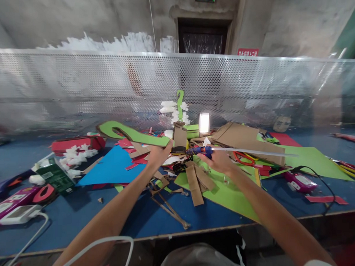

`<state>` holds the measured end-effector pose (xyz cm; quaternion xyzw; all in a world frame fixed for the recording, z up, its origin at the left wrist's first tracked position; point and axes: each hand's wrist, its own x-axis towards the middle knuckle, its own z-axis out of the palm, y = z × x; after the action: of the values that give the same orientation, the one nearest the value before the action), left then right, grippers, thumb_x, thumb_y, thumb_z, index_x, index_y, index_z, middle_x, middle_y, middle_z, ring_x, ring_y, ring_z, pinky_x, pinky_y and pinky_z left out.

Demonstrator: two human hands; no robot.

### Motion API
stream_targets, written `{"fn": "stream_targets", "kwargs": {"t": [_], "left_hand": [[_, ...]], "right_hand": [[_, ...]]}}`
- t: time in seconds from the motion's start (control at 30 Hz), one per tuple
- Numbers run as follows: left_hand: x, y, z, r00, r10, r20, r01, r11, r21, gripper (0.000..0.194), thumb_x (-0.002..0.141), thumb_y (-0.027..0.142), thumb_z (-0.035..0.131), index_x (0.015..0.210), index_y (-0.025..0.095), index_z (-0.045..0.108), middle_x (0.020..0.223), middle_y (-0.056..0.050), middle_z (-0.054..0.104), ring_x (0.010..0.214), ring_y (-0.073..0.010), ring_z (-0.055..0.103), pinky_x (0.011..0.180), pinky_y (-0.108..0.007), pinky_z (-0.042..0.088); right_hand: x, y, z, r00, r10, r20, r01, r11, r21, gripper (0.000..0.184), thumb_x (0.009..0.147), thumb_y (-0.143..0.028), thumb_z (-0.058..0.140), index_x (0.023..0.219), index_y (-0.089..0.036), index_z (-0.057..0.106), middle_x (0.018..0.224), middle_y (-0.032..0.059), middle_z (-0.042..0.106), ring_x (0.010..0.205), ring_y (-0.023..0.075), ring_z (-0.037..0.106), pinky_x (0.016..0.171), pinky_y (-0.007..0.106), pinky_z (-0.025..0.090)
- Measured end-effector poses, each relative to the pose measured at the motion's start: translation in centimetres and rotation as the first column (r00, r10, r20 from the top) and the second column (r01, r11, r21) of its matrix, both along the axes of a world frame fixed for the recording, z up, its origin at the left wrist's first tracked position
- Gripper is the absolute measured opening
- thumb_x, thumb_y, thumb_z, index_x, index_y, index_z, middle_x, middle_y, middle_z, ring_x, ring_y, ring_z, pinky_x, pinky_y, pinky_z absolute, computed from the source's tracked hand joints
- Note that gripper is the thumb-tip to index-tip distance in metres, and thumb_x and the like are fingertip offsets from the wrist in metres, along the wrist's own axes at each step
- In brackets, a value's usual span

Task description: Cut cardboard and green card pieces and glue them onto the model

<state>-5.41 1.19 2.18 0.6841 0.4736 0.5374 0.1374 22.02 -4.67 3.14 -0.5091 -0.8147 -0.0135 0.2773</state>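
My left hand point(160, 153) is closed on the right end of a green hook-shaped cardboard piece point(139, 138), which extends to the left above the table. A blue glue gun point(204, 150) is gripped in my right hand point(219, 161). A long translucent glue stick point(252, 152) sticks out of its back toward the right. The gun's nozzle points left, close to the held end of the green piece. Behind my hands stands a brown cardboard strip point(180, 137). Farther back, a smaller green hook-shaped piece point(180, 104) stands upright among white foam-like shapes point(168, 109).
Cardboard scraps point(194, 184), a blue sheet point(112, 167) and a green sheet point(230, 195) cover the table's middle. At left are a green box point(56, 175) and a purple device point(12, 206); another purple device point(300, 182) lies right. A perforated metal screen point(109, 84) runs along the back.
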Motion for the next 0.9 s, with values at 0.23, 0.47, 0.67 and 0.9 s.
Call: {"fn": "stream_targets", "kwargs": {"t": [0.23, 0.47, 0.67, 0.9], "left_hand": [[0.5, -0.2, 0.0, 1.000, 0.002, -0.007, -0.002, 0.999, 0.044, 0.032, 0.088, 0.050, 0.058, 0.068, 0.024, 0.055, 0.066, -0.003, 0.066, 0.076, -0.0245, 0.067, 0.076, -0.033, 0.052], [0.8, -0.2, 0.0, 1.000, -0.015, -0.021, 0.017, 0.996, 0.090, 0.035, 0.090, 0.051, 0.057, 0.067, 0.025, 0.052, 0.068, -0.003, 0.066, 0.070, -0.0221, 0.064, 0.074, -0.033, 0.051], [0.5, -0.1, -0.2, 0.999, -0.028, -0.016, 0.029, 0.996, 0.084, 0.034, 0.090, 0.050, 0.057, 0.067, 0.024, 0.054, 0.070, -0.004, 0.068, 0.072, -0.0234, 0.065, 0.073, -0.033, 0.050], [0.5, -0.3, 0.1, 1.000, -0.017, -0.022, 0.018, 0.998, 0.064, 0.037, 0.090, 0.052, 0.055, 0.065, 0.025, 0.051, 0.067, -0.004, 0.065, 0.071, -0.0228, 0.064, 0.071, -0.033, 0.049]], "right_hand": [[-0.5, -0.3, 0.1, 0.995, 0.059, -0.082, -0.056, 0.998, 0.035, 0.039, 0.102, -0.057, 0.050, 0.092, -0.021, 0.063, 0.086, 0.0093, 0.069, 0.076, 0.0244, 0.063, 0.068, 0.033, 0.042], [-1.2, -0.2, 0.0, 0.985, 0.110, -0.133, -0.106, 0.994, 0.038, 0.035, 0.101, -0.055, 0.051, 0.092, -0.022, 0.061, 0.086, 0.0089, 0.069, 0.074, 0.0248, 0.063, 0.067, 0.034, 0.043], [-0.5, -0.1, 0.4, 0.974, 0.128, -0.188, -0.134, 0.991, -0.020, 0.039, 0.101, -0.054, 0.050, 0.080, -0.022, 0.056, 0.072, 0.0035, 0.062, 0.068, 0.0205, 0.058, 0.065, 0.031, 0.039], [-0.1, -0.1, 0.5, 0.960, 0.170, -0.224, -0.178, 0.984, -0.014, 0.034, 0.100, -0.052, 0.050, 0.087, -0.022, 0.058, 0.069, 0.0009, 0.060, 0.067, 0.0198, 0.057, 0.064, 0.030, 0.039]]}}
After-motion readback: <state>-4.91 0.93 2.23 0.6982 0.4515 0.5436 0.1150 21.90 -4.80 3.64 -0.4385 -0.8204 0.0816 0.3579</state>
